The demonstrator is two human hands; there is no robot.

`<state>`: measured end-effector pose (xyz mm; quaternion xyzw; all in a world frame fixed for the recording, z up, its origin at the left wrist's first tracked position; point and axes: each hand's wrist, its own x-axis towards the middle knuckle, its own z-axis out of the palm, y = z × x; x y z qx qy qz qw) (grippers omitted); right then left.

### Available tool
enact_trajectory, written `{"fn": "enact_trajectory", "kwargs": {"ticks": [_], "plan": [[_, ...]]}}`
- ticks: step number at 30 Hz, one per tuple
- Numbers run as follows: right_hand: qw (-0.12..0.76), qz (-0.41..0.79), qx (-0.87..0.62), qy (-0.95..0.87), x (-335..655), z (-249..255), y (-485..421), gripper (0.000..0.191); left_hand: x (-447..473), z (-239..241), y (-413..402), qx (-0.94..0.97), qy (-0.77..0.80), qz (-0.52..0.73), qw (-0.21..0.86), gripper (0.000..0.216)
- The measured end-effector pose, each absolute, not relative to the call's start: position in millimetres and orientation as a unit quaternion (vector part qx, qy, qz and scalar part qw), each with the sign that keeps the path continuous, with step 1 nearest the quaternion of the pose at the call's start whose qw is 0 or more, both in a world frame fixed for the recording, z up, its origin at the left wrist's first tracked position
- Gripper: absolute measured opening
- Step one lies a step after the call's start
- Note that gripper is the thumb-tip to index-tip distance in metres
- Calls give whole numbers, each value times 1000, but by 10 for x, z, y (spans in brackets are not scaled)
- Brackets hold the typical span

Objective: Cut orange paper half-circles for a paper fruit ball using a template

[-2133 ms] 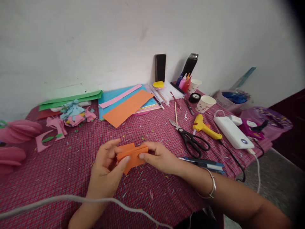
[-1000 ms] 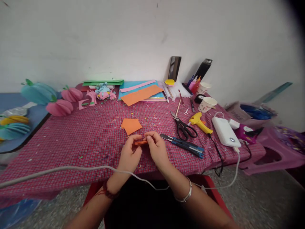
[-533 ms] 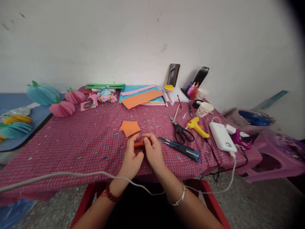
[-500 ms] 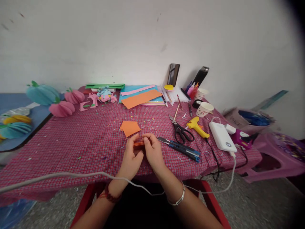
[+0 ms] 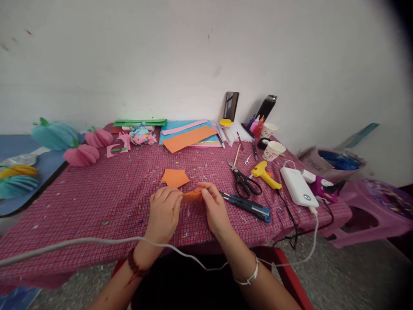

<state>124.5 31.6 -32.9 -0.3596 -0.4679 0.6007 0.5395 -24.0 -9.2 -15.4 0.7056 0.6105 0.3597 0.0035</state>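
Note:
Both my hands hold a small folded orange paper piece (image 5: 192,196) just above the red checked tablecloth (image 5: 97,198). My left hand (image 5: 164,212) curls its fingers over the piece's left end. My right hand (image 5: 213,207) pinches the right end between thumb and fingers. A second cut orange paper (image 5: 174,177) lies flat on the cloth just beyond my hands.
Scissors (image 5: 242,181), a yellow glue gun (image 5: 263,174), blue cutters (image 5: 248,203) and a white power bank (image 5: 296,186) lie to the right. Coloured paper sheets (image 5: 187,135), paper cups (image 5: 273,150) and bottles line the wall. Pink and teal paper fruits (image 5: 80,154) sit left. A white cable (image 5: 97,242) crosses the front.
The view has pulled back from a close look at the hands. One orange piece was laid down on the cloth. My hands now hold the folded piece flatter, fingers closed over it.

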Motion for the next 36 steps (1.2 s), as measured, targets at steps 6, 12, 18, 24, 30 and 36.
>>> {"fn": "enact_trajectory", "kwargs": {"ticks": [6, 12, 18, 24, 30, 36], "plan": [[525, 710, -247, -399, 1171, -303, 213, 39, -53, -164, -163, 596, 598, 525, 107, 20], [498, 570, -362, -544, 1234, -159, 288, 17, 72, -189, -172, 548, 604, 548, 187, 29], [248, 215, -342, -880, 1484, 93, 460, 8, -192, -2, -36, 694, 587, 384, 163, 13], [341, 357, -360, -792, 1476, -32, 481, 18, -245, -174, 20, 647, 584, 422, 250, 16], [527, 582, -405, -469, 1333, -341, 467, 16, -306, -400, 56, 592, 641, 400, 279, 11], [568, 562, -401, -448, 1242, -377, 465, 29, -273, -454, 84, 604, 636, 391, 278, 11]]}}
